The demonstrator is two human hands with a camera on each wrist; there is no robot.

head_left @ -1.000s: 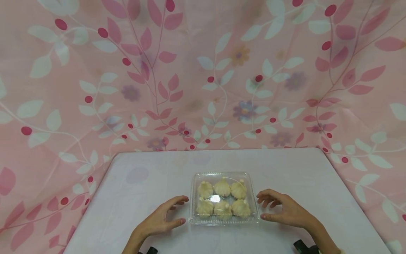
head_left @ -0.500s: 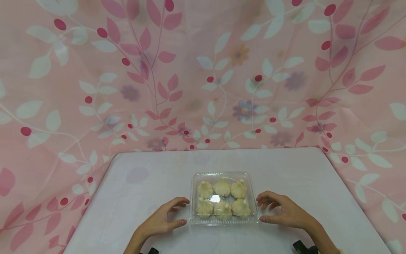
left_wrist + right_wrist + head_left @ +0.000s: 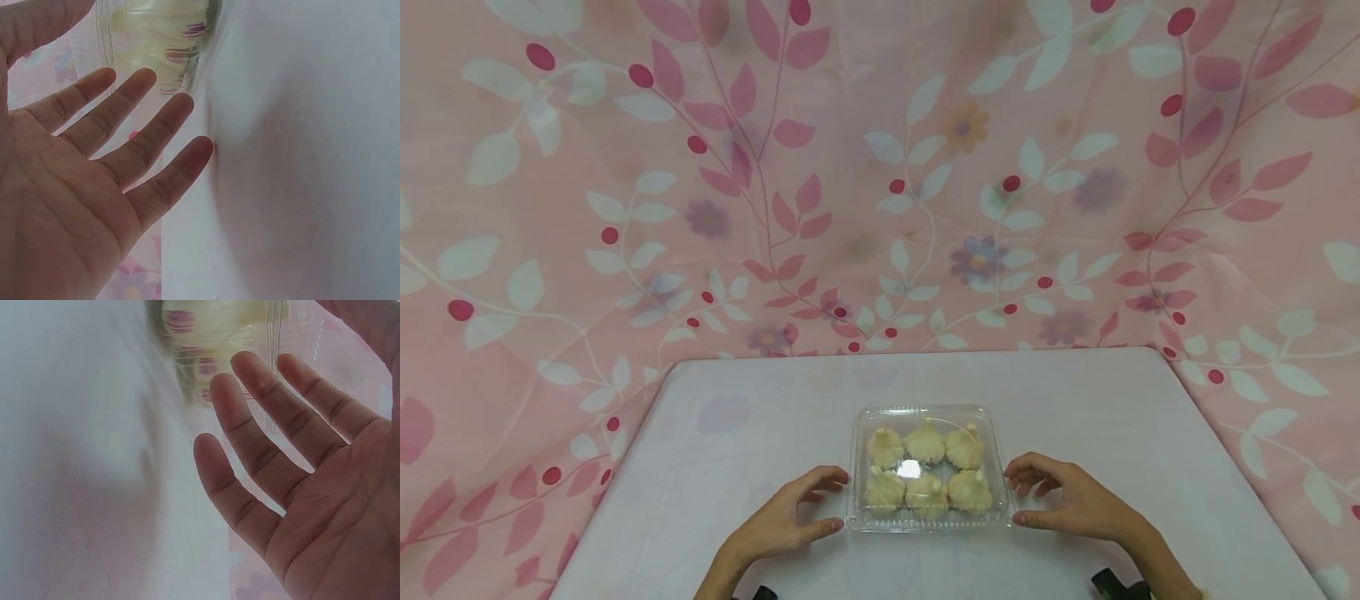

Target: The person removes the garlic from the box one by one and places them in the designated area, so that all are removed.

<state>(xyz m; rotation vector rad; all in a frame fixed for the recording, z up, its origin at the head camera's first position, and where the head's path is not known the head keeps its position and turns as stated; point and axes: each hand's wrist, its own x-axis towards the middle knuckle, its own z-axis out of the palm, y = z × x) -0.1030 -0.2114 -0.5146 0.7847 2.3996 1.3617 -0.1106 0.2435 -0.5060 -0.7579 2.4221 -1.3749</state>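
Observation:
In the head view, a clear plastic clamshell box [image 3: 928, 526] lies flat on the table with its lid down. Inside it sit several pale yellow, ridged pieces [image 3: 926, 442] that look like garlic bulbs, in two rows. My left hand [image 3: 786, 515] is at the box's left side, fingers loosely bent, thumb apart. On the opposite side my right hand [image 3: 1071, 500] mirrors it, fingertips right by the box edge. Both wrist views show spread fingers and bare palms, with the box wall [image 3: 105, 37] beyond. Whether any fingertip touches the plastic, I cannot tell.
A white-covered table [image 3: 760, 400] with rounded far corners bears the box. Behind it hangs a pink cloth [image 3: 850, 250] printed with leaves and flowers. Dark wrist devices [image 3: 1120, 585] show at the bottom edge near both wrists.
Both hands have edged very slightly in toward the box over the last second. The box and its contents stay where they were.

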